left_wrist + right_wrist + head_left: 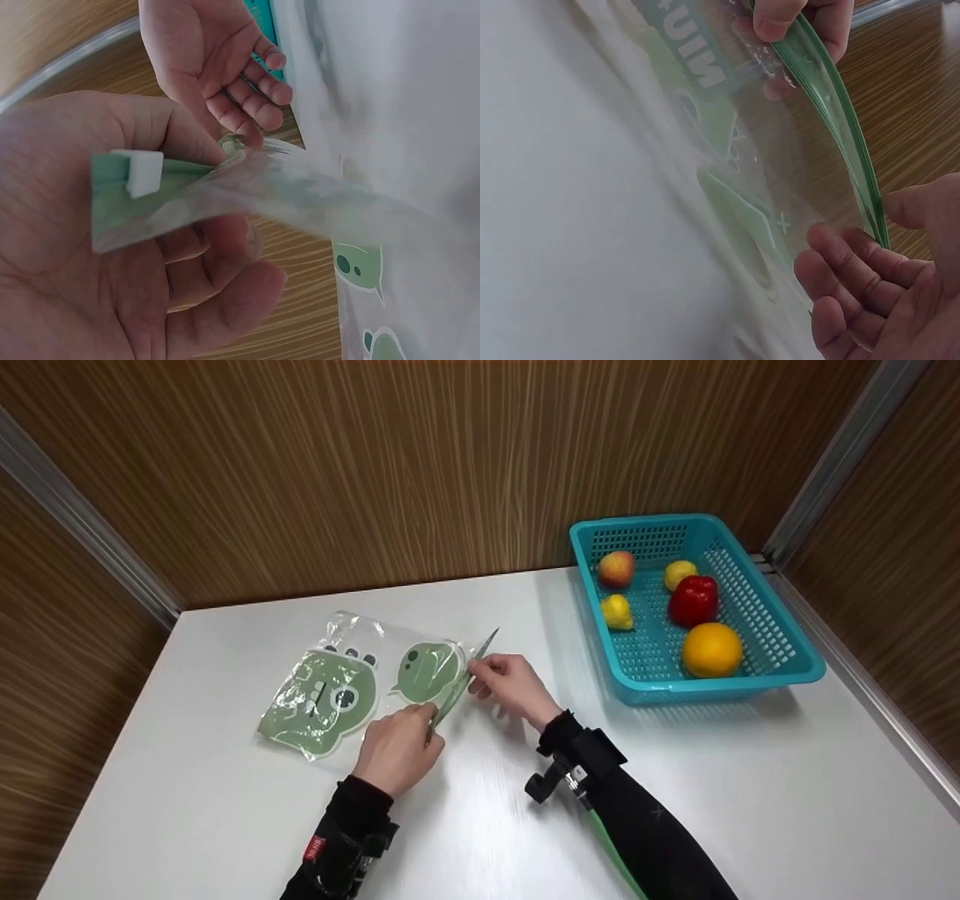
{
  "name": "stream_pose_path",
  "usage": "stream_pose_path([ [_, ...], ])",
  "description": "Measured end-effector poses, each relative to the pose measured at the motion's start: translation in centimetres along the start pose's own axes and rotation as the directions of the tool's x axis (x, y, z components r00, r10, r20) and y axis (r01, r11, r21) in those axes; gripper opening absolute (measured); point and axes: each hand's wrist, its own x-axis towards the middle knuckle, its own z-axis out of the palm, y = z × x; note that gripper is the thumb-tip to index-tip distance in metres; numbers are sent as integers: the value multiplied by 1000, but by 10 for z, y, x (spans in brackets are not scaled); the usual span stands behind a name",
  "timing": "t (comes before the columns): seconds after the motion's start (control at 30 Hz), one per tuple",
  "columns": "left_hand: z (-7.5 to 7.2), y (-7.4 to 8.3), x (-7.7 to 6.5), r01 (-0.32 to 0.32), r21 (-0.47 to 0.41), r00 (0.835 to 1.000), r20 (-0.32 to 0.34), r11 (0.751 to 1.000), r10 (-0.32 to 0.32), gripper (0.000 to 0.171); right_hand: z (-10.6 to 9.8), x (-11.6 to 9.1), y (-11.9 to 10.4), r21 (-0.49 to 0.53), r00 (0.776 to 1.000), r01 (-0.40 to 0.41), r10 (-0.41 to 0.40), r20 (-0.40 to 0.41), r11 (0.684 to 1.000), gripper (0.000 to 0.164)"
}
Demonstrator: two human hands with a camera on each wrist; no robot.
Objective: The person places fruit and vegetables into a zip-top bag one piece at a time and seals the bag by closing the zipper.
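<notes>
A clear zip bag (319, 701) printed with green cartoon faces lies on the white table, its opening edge raised toward me. My left hand (397, 746) pinches the near end of that edge, beside a white slider (145, 172) seen in the left wrist view. Farther along the same edge, my right hand (514, 686) pinches the green zip strip (840, 112) between thumb and fingers, its other fingers loosely bent. The strip's two sides lie close together at the right hand in the right wrist view. Nothing shows inside the bag.
At the right stands a turquoise basket (720, 687) holding a peach (616, 569), two yellow lemon-like fruits (617, 613), a red pepper (694, 601) and an orange (712, 650). Wood-patterned panels (375, 472) close off the back and sides of the table (510, 840).
</notes>
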Motion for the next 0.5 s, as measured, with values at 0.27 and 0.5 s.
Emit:
stream_pose_path([
  [0.27,-2,4,-2,-33,-4,999,10,999,34,12,0,-2,-3,58,999,-14,16,-32,998,23],
  [0.5,0,8,0,-64,-24,987,-149,998,60,14,1,-4,-8,114,1000,6,-4,-17,994,24],
])
